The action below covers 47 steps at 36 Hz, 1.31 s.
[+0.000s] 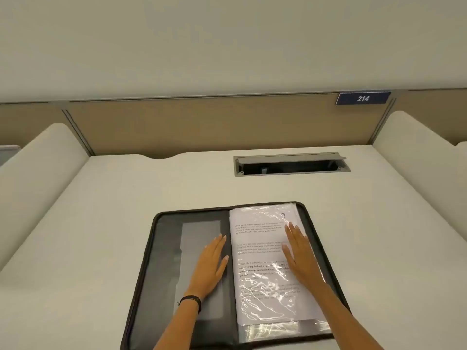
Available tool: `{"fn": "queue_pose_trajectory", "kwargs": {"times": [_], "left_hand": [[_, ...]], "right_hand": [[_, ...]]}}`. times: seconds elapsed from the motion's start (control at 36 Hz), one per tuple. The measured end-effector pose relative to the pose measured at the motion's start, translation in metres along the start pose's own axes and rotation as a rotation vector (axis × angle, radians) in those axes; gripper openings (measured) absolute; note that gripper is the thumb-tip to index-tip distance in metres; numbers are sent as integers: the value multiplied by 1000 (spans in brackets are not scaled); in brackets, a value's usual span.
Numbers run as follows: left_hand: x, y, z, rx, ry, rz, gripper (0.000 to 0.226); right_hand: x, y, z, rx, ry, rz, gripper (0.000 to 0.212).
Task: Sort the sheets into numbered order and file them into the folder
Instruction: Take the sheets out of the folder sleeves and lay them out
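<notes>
The folder (164,261) lies open and flat on the counter (101,223), near its front edge. It is a black rectangular zip case with rounded corners and a dark raised border all round.

Left half: a matte dark grey inner cover with a lighter grey rectangular pocket (199,231). The left hand (211,266) rests palm down on this pocket, fingers (219,241) straight and held together, gripping nothing. A thin dark band (192,299) circles the wrist.

Right half: a white printed sheet (260,248) sits inside a clear, glossy plastic sleeve (265,306). The sleeve is wrinkled and throws bright reflections. The sheet carries several blocks of small black text, one block in bold, and a handwritten mark near its top right corner, too small to read with certainty. The right hand (300,256) lies flat on the sleeve along its right side, fingers (293,231) extended and pressing down, not curled.

The counter is smooth, off-white and matte. A grey rectangular cable hatch (290,164) is set into it at the rear right, its lid raised. White rounded dividers (38,173) stand at both sides. A tan back panel (202,122) closes the rear and carries a blue plate (363,98) marked 214. A plain pale wall (227,34) rises above the panel.
</notes>
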State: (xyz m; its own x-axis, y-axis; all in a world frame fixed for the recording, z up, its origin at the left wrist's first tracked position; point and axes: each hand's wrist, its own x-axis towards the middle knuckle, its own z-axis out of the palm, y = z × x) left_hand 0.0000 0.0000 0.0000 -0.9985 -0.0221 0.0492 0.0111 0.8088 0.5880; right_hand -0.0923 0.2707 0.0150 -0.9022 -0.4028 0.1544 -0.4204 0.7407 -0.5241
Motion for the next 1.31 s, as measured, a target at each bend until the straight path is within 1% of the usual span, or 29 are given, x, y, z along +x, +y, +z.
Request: {"fn": "queue_pose_trajectory", "kwargs": {"times": [0.08, 0.11, 0.19, 0.33, 0.47, 0.61, 0.75, 0.92, 1.03, 1.08, 1.22, 1.31], "left_hand": [[-3, -7, 4, 23, 9, -31, 69], [-5, -7, 7, 32, -11, -28, 68], [-5, -9, 9, 35, 4, -41, 68], [-4, -11, 11, 75, 18, -14, 70], [-2, -14, 12, 101, 18, -7, 67], [-1, -20, 12, 148, -9, 31, 68], [-1, -26, 10, 184, -61, 38, 64], [-2, -26, 10, 180, -44, 62, 68], [-2, -25, 9, 163, -32, 73, 67], [-2, -26, 9, 159, -37, 79, 67], [-5, -28, 10, 136, -39, 80, 60], [-5, -30, 12, 136, -34, 78, 66]], "right_hand": [[-3, 4, 2, 1, -35, 38, 73], [-6, 4, 4, 8, -63, 42, 73], [-14, 10, 10, 4, -60, 63, 72], [-19, 18, 17, -6, -66, 87, 69], [-20, 20, 21, -45, -66, 105, 62], [-21, 21, 23, -70, -72, 110, 64], [-25, 17, 25, -77, -65, 131, 66], [-32, 8, 27, -86, -40, 153, 68], [-38, 4, 27, -127, -50, 163, 62], [-40, 6, 28, -139, -53, 161, 63], [-44, 13, 30, -169, -78, 158, 60], [-45, 18, 28, -173, -105, 140, 59]]}}
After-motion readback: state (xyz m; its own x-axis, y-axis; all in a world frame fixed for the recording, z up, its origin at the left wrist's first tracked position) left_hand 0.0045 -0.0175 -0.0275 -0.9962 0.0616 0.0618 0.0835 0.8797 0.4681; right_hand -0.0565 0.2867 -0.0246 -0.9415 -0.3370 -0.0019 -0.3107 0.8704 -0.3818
